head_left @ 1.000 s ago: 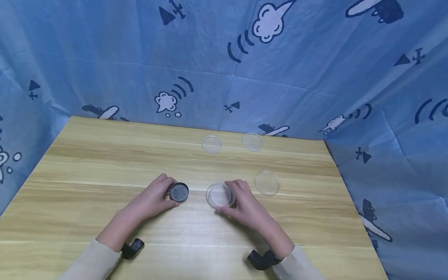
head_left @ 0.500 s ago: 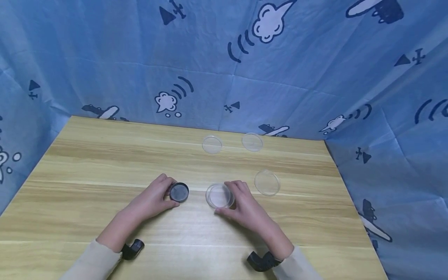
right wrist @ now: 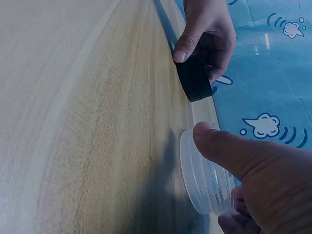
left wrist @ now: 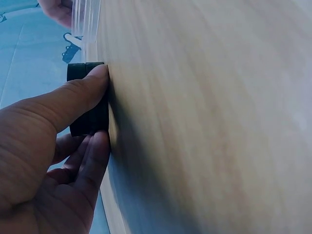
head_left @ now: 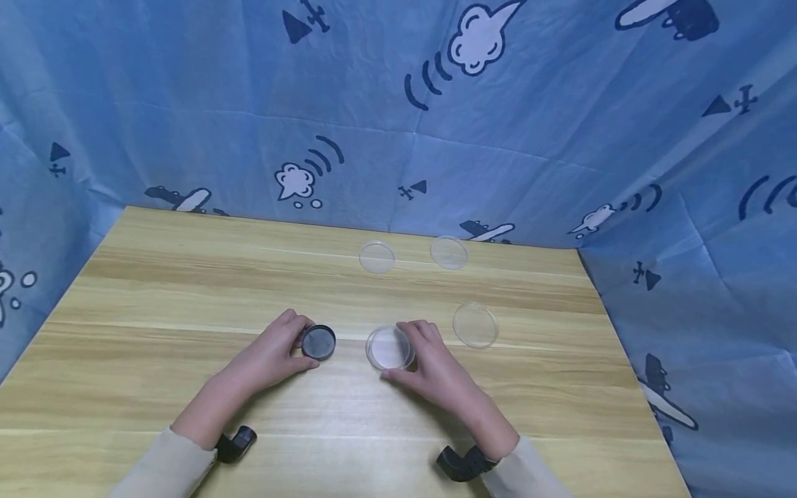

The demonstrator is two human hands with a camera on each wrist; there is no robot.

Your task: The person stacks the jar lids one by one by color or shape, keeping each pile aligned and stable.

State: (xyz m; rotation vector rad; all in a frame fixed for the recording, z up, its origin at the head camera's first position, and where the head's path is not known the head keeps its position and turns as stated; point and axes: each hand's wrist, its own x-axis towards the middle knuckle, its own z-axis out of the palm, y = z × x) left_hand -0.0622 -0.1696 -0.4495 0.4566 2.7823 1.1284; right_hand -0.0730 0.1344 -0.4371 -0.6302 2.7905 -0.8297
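Observation:
My left hand (head_left: 274, 353) grips a round black container (head_left: 319, 342) by its sides, thumb in front and fingers behind. Its shallow top faces up, and the left wrist view shows a seam line round its side. To the right, my right hand (head_left: 438, 370) holds clear petri dishes (head_left: 387, 349), stacked one on another, with thumb and fingers about the right side. In the right wrist view the stacked petri dishes (right wrist: 201, 175) stand on the wood, their edges nearly in line. A short gap separates them from the black container.
Two clear round dishes (head_left: 376, 257) (head_left: 448, 253) lie near the table's back edge. Another clear dish (head_left: 475, 325) lies right of my right hand. Blue printed cloth (head_left: 349, 104) hangs behind and beside the wooden table (head_left: 187, 277).
My right hand has shifted slightly left, bringing the upper clear dish closer into line with the one below. The left hand and black container have stayed in place.

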